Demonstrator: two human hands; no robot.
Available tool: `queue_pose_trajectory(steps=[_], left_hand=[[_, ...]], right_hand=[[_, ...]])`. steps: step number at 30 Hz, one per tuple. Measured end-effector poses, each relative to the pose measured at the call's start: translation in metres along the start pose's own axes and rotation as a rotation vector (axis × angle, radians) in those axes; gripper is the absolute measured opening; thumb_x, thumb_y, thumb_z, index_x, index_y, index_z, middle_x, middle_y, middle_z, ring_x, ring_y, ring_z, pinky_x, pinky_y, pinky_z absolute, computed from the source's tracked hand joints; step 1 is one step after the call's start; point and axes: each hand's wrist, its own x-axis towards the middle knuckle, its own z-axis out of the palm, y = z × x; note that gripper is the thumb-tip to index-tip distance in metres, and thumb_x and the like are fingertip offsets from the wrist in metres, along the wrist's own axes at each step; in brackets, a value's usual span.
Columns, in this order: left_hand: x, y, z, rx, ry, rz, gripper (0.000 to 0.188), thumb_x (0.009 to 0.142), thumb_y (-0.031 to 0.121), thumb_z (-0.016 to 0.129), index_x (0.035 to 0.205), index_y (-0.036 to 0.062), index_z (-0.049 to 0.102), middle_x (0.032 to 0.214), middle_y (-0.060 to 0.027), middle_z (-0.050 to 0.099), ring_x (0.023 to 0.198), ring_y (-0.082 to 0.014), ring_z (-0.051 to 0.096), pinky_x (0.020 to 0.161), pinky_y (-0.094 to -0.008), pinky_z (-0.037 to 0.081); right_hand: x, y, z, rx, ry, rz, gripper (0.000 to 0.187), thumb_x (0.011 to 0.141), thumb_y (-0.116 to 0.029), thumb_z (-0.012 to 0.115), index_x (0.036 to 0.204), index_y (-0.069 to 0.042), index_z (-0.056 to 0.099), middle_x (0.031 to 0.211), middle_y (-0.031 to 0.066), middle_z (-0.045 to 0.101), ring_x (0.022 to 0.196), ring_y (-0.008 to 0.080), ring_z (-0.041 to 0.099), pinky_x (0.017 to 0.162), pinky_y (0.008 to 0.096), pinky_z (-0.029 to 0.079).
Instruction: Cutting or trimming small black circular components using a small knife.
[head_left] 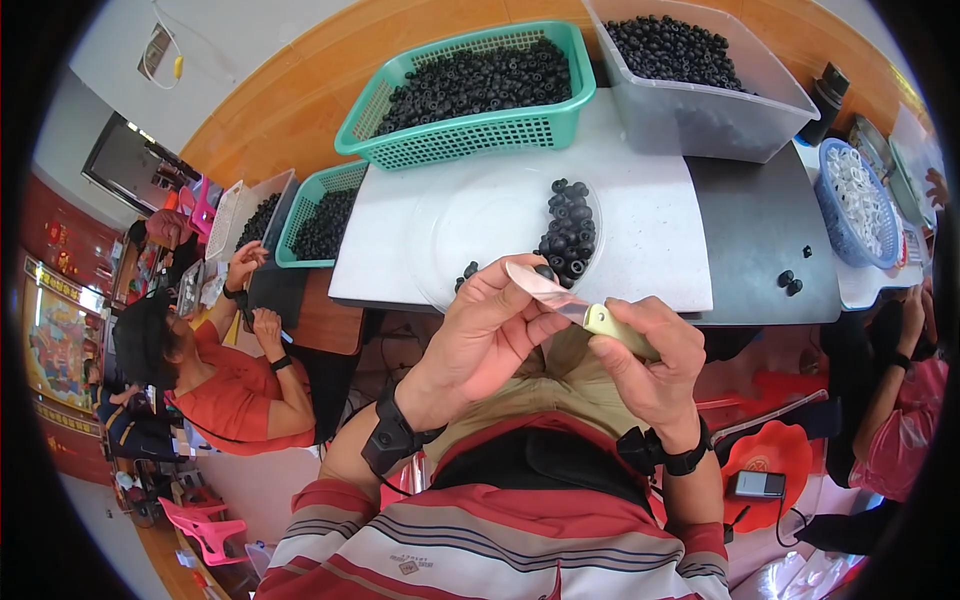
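Yellow-handled knife (606, 322) clenched in R hand (662, 362), handle end hidden; L hand (486, 335) grip pinches blk pc (543, 271), partly covered.

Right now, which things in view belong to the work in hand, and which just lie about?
Job:
yellow-handled tool in right hand
black piece by left hand
piled black pieces
large green basket

Seemingly lying about:
pink stool
grey device

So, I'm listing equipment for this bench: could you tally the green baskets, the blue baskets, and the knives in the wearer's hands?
Green baskets: 2 (a larger one, a smaller one)
Blue baskets: 1
Knives: 1, in the right hand
Total: 4
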Motion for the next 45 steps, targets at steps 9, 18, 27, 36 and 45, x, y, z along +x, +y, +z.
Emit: queue_pose_trajectory(steps=[9,18,27,36,45], left_hand=[[-0.001,0.002,-0.004,-0.001,-0.021,-0.032,0.025,0.098,0.016,0.059,0.119,0.0032,0.059,0.106,-0.0118,0.066,0.102,-0.0231,0.066,0.092,-0.0359,0.057],[-0.002,0.010,0.001,0.060,0.053,-0.013,0.020,0.098,0.017,0.059,0.113,0.0036,0.058,0.100,-0.0100,0.062,0.094,-0.0193,0.063,0.087,-0.0359,0.059],[0.004,0.020,-0.006,0.213,0.081,0.004,0.019,0.097,0.014,0.061,0.111,0.0017,0.060,0.098,-0.0084,0.065,0.091,-0.0174,0.066,0.085,-0.0344,0.060],[0.026,0.068,-0.024,0.624,0.255,0.126,0.018,0.093,0.010,0.065,0.108,-0.0007,0.063,0.095,-0.0085,0.067,0.086,-0.0163,0.068,0.082,-0.0336,0.059],[0.108,0.186,-0.076,1.700,0.589,0.793,0.029,0.086,0.013,0.072,0.109,-0.0055,0.066,0.094,-0.0105,0.070,0.085,-0.0158,0.066,0.080,-0.0290,0.053]], right_hand=[[-0.001,0.007,0.004,-0.060,0.059,0.134,0.029,0.079,-0.006,0.078,0.106,0.000,0.068,0.075,0.0089,0.064,0.062,0.0142,0.058,0.055,0.0260,0.044],[-0.002,0.012,-0.004,0.110,0.146,0.346,0.024,0.085,-0.005,0.075,0.106,0.003,0.068,0.084,0.0048,0.067,0.072,0.0075,0.056,0.063,0.0211,0.043],[-0.005,0.021,-0.009,0.052,0.171,0.356,0.025,0.085,-0.006,0.075,0.106,0.004,0.068,0.085,0.0045,0.067,0.073,0.0077,0.057,0.066,0.0212,0.045],[-0.014,0.034,-0.016,0.078,0.191,0.431,0.023,0.086,-0.007,0.074,0.105,0.005,0.068,0.085,0.0030,0.066,0.076,0.0071,0.057,0.068,0.0209,0.045],[-0.015,0.034,-0.019,0.151,0.185,0.489,0.025,0.089,-0.010,0.073,0.108,0.005,0.067,0.091,0.0020,0.066,0.081,0.0069,0.058,0.074,0.0205,0.045]])
